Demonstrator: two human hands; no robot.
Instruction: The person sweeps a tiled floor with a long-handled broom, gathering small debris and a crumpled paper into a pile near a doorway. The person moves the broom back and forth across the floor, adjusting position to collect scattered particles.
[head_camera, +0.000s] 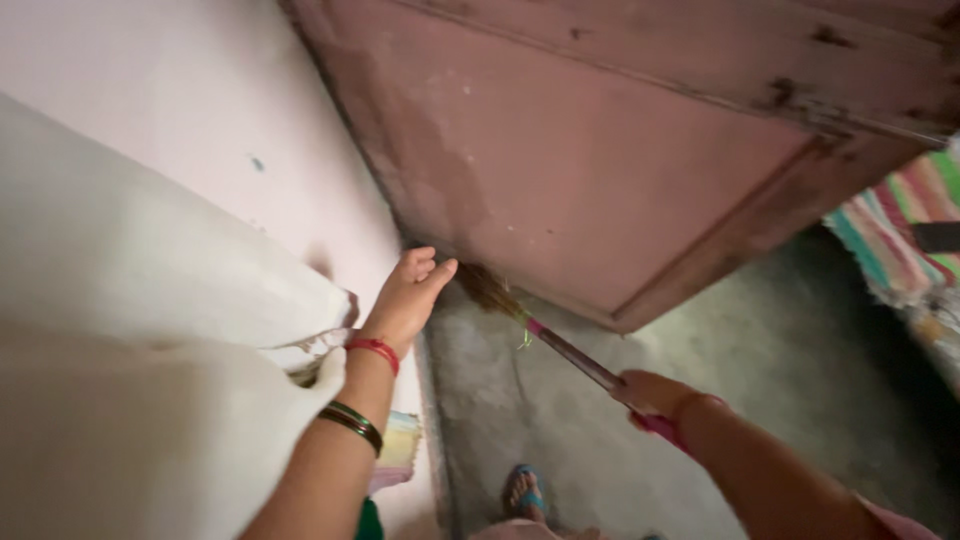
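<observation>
Left hand: the left hand (408, 295) rests flat against the pale pink wall (180, 110), fingers pressed together and pointing toward the corner; it pinches nothing.
Left wrist: a red bangle (374, 349) sits just below the hand, and dark bangles (352, 421) lie further down the forearm.
Right hand: the right hand (652, 393) is closed in a fist around the handle of the broom (545, 336).
Broom position: the broom runs from the right hand up and away toward the left hand; its brown bristle head (486, 288) lies just beside the left fingertips, at the floor corner where wall and door meet.
Broom handle: pink and dark, with a pink end showing below the fist, toward the wrist.
Door: a worn reddish-brown wooden door (620, 160) stands beyond both hands, its lower edge just past the bristles.
Cloth: a whitish cloth (130, 330) hangs to the outer side of the left forearm, touching it.
Floor: grey concrete floor (760, 370) spreads beneath the right hand.
Foot: a foot in a blue sandal (523, 493) stands near the right forearm, between the two arms.
Mat: a striped, many-coloured mat (895, 235) lies well apart, beyond the right hand.
</observation>
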